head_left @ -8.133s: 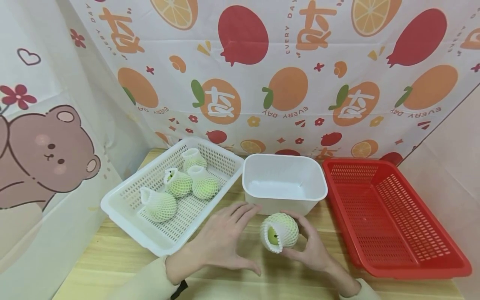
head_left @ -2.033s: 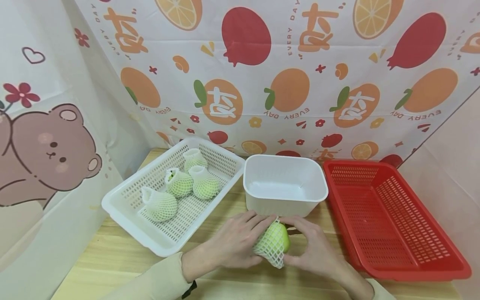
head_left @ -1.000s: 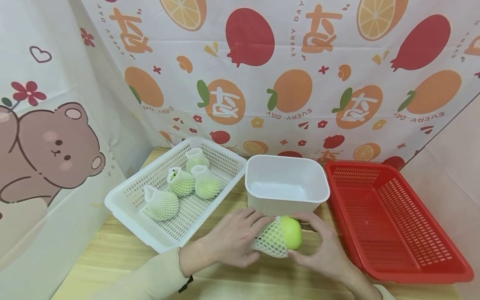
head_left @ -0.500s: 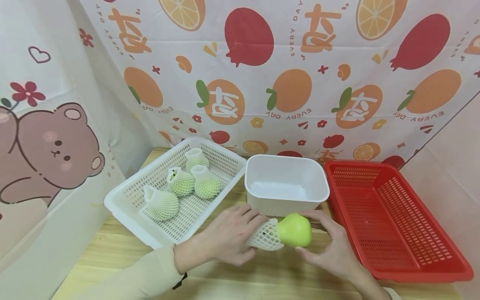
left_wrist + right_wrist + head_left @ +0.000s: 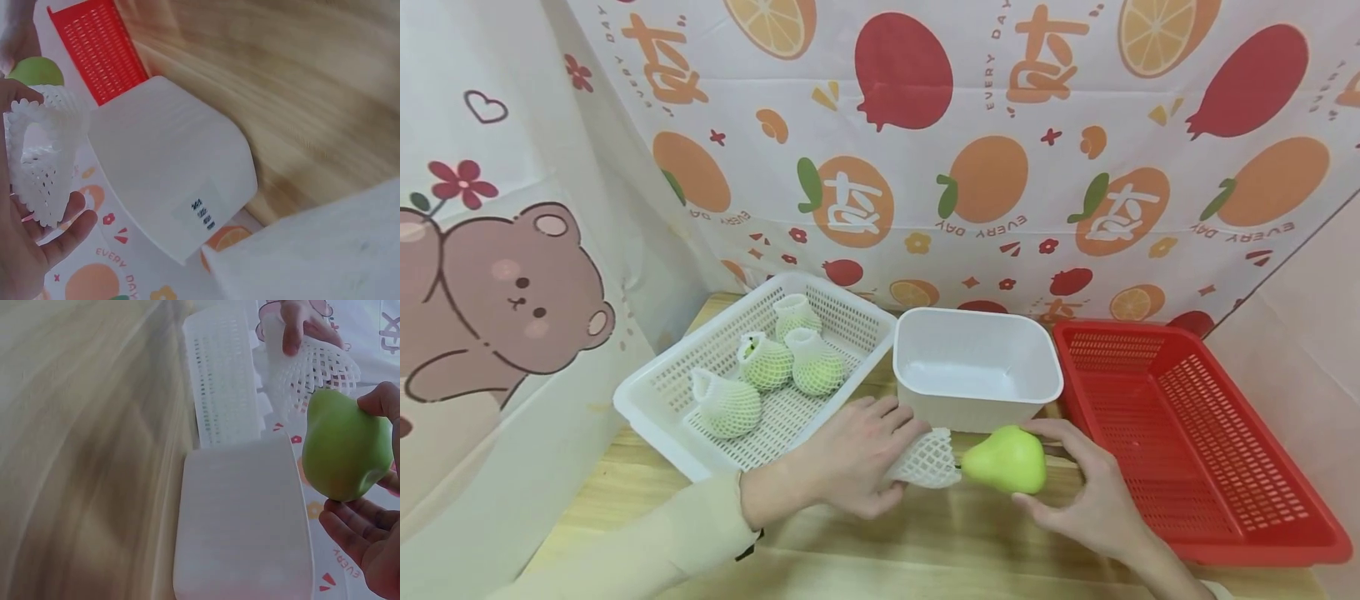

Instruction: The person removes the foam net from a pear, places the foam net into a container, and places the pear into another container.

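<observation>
Two bare hands: left hand, right hand. Left sleeve long, cream, plain, soft-looking, few small folds. Left cuff also cream, neat edge, looks bit loose. Small black piece peeks out at lower side of left cuff; too little shows to tell what it is. Right sleeve pale cream too, only tiny bit showing.

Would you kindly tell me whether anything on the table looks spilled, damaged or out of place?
Nothing looks spilled or damaged. The white basket sits askew, at an angle to the white tub. The right hand holds a bare pear, the left hand a foam net, and four netted pears lie in that basket.
</observation>
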Demonstrator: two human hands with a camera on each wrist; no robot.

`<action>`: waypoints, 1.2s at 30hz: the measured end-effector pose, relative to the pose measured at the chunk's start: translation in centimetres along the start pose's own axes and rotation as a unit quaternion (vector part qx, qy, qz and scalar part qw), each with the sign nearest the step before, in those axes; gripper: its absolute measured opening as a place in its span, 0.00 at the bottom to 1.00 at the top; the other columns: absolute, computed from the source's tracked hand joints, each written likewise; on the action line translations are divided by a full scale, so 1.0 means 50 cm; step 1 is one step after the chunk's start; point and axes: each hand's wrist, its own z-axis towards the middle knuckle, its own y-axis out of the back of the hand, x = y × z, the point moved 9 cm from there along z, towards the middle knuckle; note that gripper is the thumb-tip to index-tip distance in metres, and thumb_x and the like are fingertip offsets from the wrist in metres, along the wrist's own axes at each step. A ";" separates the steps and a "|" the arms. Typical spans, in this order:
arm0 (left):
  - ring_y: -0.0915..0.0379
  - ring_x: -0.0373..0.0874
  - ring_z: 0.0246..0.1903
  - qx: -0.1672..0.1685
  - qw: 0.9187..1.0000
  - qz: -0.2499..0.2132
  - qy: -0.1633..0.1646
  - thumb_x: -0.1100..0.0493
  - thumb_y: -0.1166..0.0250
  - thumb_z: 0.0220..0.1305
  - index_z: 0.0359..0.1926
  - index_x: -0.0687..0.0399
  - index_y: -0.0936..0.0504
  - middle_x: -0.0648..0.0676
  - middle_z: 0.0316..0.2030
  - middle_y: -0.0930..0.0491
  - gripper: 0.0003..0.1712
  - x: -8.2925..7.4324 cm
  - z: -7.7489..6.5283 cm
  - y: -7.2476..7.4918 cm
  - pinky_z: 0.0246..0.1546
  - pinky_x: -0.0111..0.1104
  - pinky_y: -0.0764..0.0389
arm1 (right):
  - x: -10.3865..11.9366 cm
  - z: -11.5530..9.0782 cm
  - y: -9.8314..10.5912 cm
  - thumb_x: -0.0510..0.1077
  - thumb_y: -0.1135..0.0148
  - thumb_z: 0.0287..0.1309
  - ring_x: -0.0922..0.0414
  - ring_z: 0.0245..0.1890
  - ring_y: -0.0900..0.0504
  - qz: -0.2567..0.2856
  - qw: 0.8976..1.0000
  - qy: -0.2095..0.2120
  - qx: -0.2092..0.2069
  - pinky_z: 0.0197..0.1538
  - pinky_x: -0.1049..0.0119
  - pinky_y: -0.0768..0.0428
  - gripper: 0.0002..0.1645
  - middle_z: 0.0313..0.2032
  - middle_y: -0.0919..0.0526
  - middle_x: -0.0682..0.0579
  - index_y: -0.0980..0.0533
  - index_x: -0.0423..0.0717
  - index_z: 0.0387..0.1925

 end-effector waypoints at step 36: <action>0.23 0.44 0.41 0.087 0.993 0.035 -0.075 0.39 0.32 0.58 0.57 0.49 0.23 0.47 0.42 0.18 0.31 0.058 0.134 0.004 0.34 0.34 0.18 | -0.023 -0.028 0.051 0.41 0.07 0.24 0.75 0.51 0.20 -0.119 0.992 -0.013 0.042 0.53 0.87 0.24 0.54 0.54 0.16 0.65 0.22 0.58 0.61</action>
